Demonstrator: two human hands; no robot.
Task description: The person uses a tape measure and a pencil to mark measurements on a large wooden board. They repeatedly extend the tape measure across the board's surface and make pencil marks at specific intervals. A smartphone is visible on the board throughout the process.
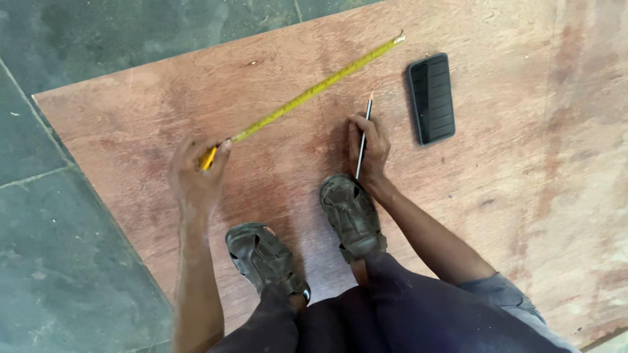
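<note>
A reddish plywood sheet lies on grey floor tiles, with two sandalled feet standing on its near edge. A yellow tape measure runs from the left hand, which is clamped on its case, toward two o'clock across the sheet. The right hand grips a pencil pointing to twelve, with a dark phone near at two o'clock

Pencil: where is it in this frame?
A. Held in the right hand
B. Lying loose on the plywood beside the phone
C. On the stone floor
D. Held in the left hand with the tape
A: the right hand grips the pencil, its tip pointing away over the plywood sheet.
</note>
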